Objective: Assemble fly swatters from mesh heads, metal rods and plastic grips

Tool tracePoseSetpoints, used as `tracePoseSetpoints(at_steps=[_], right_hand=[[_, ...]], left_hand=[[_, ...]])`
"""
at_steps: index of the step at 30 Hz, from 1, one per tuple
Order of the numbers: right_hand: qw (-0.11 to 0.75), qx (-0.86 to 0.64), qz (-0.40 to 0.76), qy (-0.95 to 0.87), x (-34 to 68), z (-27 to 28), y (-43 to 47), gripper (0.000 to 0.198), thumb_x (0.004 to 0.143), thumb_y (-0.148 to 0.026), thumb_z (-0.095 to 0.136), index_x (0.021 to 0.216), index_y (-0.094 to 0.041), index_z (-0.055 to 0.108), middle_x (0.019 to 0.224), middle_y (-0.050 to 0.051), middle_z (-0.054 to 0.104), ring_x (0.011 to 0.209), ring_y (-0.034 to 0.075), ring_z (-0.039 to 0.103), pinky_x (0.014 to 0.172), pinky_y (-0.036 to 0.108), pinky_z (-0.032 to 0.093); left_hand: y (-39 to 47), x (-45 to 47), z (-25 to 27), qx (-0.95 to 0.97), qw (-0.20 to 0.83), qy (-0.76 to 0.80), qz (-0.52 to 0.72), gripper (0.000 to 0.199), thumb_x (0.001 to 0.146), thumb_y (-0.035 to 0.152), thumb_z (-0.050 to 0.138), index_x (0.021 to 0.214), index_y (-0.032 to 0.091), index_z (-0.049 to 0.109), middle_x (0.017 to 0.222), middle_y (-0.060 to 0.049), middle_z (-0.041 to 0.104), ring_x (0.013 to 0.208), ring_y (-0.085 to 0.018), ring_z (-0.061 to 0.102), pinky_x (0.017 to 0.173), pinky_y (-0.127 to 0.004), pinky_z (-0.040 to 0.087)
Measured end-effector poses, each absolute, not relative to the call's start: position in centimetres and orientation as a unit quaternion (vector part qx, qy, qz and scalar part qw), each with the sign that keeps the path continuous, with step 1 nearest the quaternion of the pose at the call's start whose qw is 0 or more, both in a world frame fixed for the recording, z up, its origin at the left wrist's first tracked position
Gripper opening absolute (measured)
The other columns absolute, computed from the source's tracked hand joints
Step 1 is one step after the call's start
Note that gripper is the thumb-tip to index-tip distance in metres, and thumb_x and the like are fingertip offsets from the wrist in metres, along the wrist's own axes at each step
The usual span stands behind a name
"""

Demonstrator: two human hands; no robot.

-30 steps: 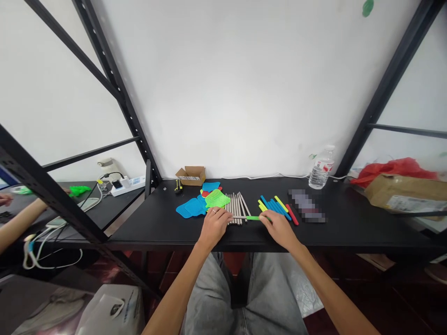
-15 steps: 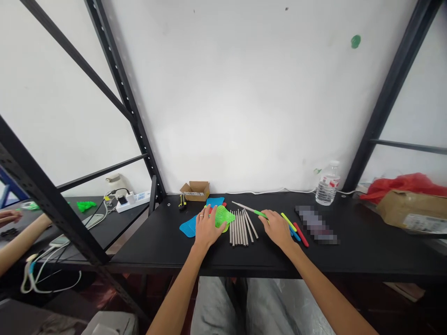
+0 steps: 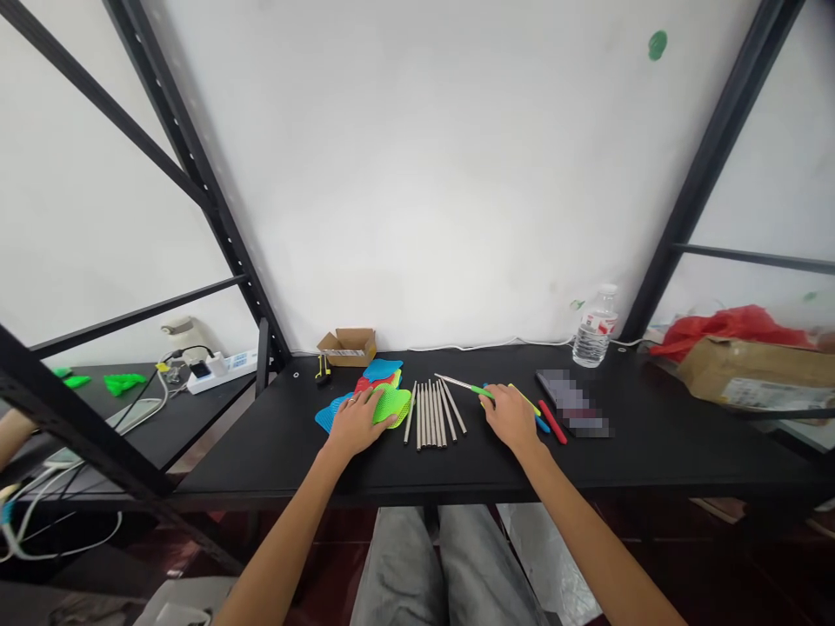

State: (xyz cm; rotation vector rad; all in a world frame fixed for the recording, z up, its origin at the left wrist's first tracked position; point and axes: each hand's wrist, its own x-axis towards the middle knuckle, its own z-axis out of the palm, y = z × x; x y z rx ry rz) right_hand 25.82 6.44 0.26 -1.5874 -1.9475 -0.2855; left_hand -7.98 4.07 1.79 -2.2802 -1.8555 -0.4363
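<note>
Black table, white wall behind. Our left hand lies palm down, loosely spread over mesh sheets; our right hand, curled tight, grips a green-handled stick beside metal rods.

We face a white wall bearing a green smudge. Black metal posts stand on either side of our black tabletop, and below we see dark reddish floor.

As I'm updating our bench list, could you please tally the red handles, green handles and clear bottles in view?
Red handle: 1
Green handle, in the right hand: 1
Clear bottle: 1
Total: 3
</note>
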Motion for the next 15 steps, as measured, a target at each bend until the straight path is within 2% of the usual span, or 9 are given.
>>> tracePoseSetpoints(at_steps=[4, 7, 11, 15], right_hand=[[0.316, -0.602, -0.098, -0.727, 25.7, 0.3, 6.4, 0.021, 0.094, -0.029, 0.046, 0.097, -0.022, 0.066, 0.091, 0.007, 0.069, 0.089, 0.023, 0.059, 0.074, 0.032, 0.037], [0.331, -0.6, -0.101, -0.721, 25.6, 0.3, 6.4, 0.022, 0.094, -0.03, 0.046, 0.097, -0.021, 0.065, 0.091, 0.008, 0.068, 0.089, 0.024, 0.058, 0.076, 0.033, 0.036], [0.328, -0.609, -0.101, -0.715, 25.6, 0.2, 6.6, 0.022, 0.094, -0.032, 0.047, 0.097, -0.02, 0.065, 0.093, 0.009, 0.068, 0.09, 0.025, 0.056, 0.076, 0.035, 0.035], [0.316, -0.615, -0.105, -0.715, 25.6, -0.1, 6.7, 0.021, 0.095, -0.032, 0.047, 0.093, -0.02, 0.064, 0.094, 0.009, 0.068, 0.089, 0.025, 0.057, 0.077, 0.035, 0.035]], left_hand=[[3.0, -8.7, 2.8, -0.771, 0.097, -0.614, -0.137, 0.048, 0.092, 0.051, 0.046, 0.133, 0.027, 0.051, 0.131, -0.012, 0.057, 0.114, -0.03, 0.057, 0.101, -0.046, 0.037], [3.9, -8.4, 3.9, -0.778, 0.108, -0.599, -0.155, 0.04, 0.097, 0.04, 0.039, 0.131, 0.027, 0.053, 0.129, -0.01, 0.059, 0.116, -0.026, 0.055, 0.102, -0.042, 0.037], [8.2, -7.5, 5.2, -0.766, 0.111, -0.6, -0.203, 0.044, 0.098, 0.045, 0.032, 0.128, 0.024, 0.056, 0.136, -0.011, 0.054, 0.126, -0.027, 0.047, 0.103, -0.041, 0.037], [11.6, -6.6, 4.9, -0.761, 0.032, -0.626, -0.166, 0.051, 0.097, 0.051, 0.028, 0.133, 0.023, 0.052, 0.13, -0.013, 0.057, 0.123, -0.03, 0.05, 0.099, -0.044, 0.039]])
